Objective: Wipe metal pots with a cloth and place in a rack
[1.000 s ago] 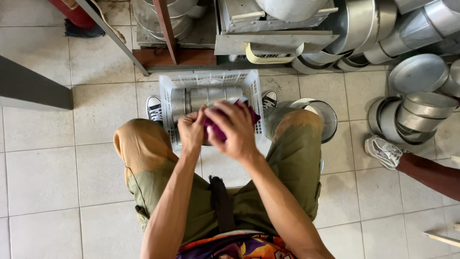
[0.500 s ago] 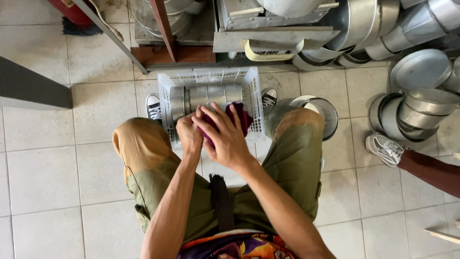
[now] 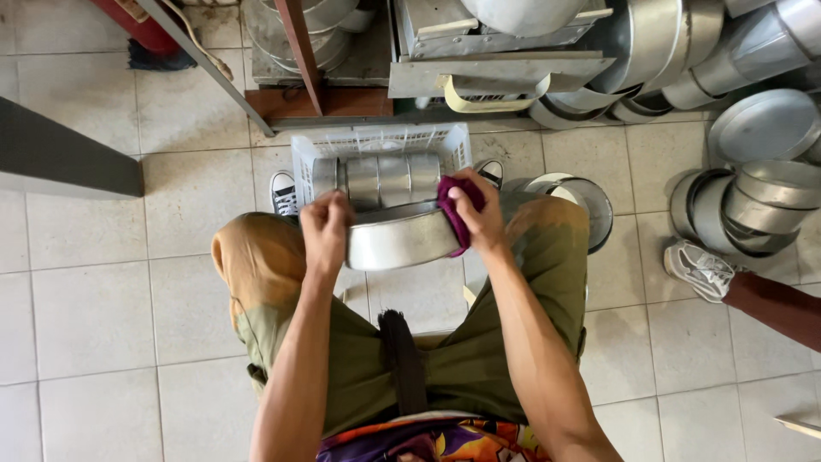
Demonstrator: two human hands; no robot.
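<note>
We note a silver-grey round pan [image 3: 402, 239], bare metal with a dull sheen. The cloth [image 3: 457, 214] against its rim is deep magenta. The crate [image 3: 380, 145] is white lattice, holding more silver pans [image 3: 376, 175]. Trousers [image 3: 445, 359] read olive green, ochre at one knee. Sneakers [image 3: 284, 192] are black with white toe caps. The floor [image 3: 85, 316] is pale beige tile with grey grout. The shirt hem [image 3: 428, 441] shows a purple, orange and yellow print.

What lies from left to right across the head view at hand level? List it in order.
Left hand → round metal pan held between both hands → purple cloth under the right hand → metal bowl on the floor → stacked pans.
</note>
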